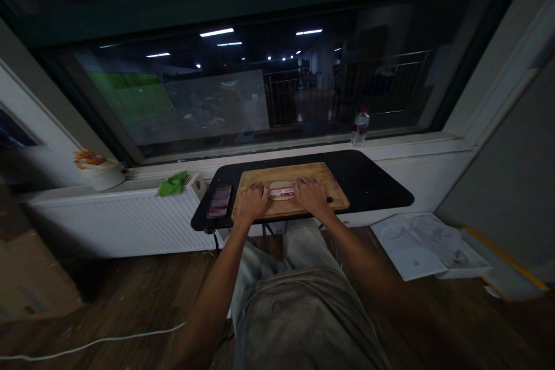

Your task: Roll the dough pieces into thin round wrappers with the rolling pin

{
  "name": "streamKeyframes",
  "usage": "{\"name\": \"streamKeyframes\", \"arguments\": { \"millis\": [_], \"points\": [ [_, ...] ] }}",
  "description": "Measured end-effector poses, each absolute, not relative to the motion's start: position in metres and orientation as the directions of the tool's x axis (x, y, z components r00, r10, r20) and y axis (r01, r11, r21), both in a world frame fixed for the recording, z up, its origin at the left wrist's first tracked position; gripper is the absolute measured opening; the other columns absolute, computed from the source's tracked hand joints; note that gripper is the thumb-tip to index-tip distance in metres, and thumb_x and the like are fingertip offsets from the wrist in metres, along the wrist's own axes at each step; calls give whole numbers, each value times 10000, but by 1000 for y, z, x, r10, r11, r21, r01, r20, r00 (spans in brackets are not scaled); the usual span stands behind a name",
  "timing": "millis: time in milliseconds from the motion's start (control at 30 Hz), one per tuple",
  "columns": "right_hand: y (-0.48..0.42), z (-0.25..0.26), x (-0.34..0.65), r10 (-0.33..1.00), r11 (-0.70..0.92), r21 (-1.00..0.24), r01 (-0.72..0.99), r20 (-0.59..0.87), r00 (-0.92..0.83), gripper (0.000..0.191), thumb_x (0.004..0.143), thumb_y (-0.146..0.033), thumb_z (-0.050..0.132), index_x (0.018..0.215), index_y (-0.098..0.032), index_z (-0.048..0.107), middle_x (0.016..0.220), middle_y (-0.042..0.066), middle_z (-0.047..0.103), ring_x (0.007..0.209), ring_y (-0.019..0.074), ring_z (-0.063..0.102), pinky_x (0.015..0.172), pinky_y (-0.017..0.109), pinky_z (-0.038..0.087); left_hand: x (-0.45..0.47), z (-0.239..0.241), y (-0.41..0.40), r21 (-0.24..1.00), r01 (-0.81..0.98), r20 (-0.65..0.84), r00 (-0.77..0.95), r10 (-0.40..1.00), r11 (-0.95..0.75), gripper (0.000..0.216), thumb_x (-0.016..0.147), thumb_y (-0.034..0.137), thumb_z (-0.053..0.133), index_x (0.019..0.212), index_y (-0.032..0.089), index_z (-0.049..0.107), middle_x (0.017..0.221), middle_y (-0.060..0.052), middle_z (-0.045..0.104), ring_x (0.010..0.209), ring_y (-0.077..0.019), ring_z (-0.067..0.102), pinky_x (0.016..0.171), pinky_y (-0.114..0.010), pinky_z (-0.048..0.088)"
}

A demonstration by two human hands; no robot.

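Left hand at nine o'clock, right hand at three, both pressed onto pale wrapped packet, on wooden board, black table.

You're facing a wide dark window, ceiling lights mirrored in the glass. Below it runs a white sill with a water bottle. A white radiator sits to your left, a green cloth on top. Dark wooden floor, papers lying at right.
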State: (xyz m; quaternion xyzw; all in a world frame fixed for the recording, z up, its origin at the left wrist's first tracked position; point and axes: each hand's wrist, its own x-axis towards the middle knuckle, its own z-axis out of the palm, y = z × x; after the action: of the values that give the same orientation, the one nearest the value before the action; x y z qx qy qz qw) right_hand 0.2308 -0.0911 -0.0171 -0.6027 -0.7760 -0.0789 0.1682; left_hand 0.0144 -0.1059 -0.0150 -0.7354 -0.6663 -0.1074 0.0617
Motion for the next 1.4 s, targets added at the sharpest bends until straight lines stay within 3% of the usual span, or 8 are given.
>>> {"name": "streamKeyframes", "arguments": {
  "millis": [200, 467, 800, 1033, 1400],
  "points": [
    [-99, -17, 232, 911, 260, -71, 963, 348, -221, 518, 1210, -375, 333, 1320, -127, 774, 1388, 198, 790, 1294, 314, 707, 1147, 395, 435, 12, -20, -110, 84, 985, 286, 124, 950, -153, 444, 1202, 331, 354, 1321, 204, 762, 1449, -133, 761, 1409, -267, 671, 1176, -360, 522],
    [-101, -14, 232, 918, 253, -77, 964, 334, -215, 534, 1209, -369, 312, 1318, -136, 780, 1381, 198, 790, 1293, 314, 711, 1132, 390, 450, 1, -27, -109, 106, 961, 316, 211, 925, -255, 546, 1096, 639, 607, 1462, 245, 704, 1502, -113, 735, 1435, -313, 662, 1173, -379, 540],
    [-94, -13, 232, 920, 265, -70, 962, 316, -231, 549, 1206, -373, 311, 1344, -143, 790, 1389, 183, 800, 1281, 320, 733, 1153, 418, 463, 5, -19, -107, 112, 973, 254, 166, 953, -200, 702, 1020, 810, 614, 1415, 242, 734, 1329, -127, 811, 1290, -329, 745, 1108, -388, 562],
    [-80, -20, 252, 880, 446, -121, 887, 243, -409, 646, 1136, -572, 564, 1681, -225, 579, 1669, 131, 633, 1510, 347, 605, 1276, 480, 410, 13, -9, -110, 80, 991, 202, 90, 975, -108, 846, 932, 956, 573, 1324, 236, 780, 1232, -166, 836, 1222, -363, 776, 1059, -411, 571],
    [-71, -23, 259, 868, 484, -149, 863, 206, -451, 601, 1086, -501, 680, 1653, -308, 622, 1609, 92, 692, 1463, 365, 638, 1265, 495, 441, 23, 2, -116, 42, 996, 189, 70, 979, -79, 880, 918, 962, 580, 1340, 224, 804, 1245, -192, 836, 1234, -404, 770, 1084, -451, 557]
  ]
}}
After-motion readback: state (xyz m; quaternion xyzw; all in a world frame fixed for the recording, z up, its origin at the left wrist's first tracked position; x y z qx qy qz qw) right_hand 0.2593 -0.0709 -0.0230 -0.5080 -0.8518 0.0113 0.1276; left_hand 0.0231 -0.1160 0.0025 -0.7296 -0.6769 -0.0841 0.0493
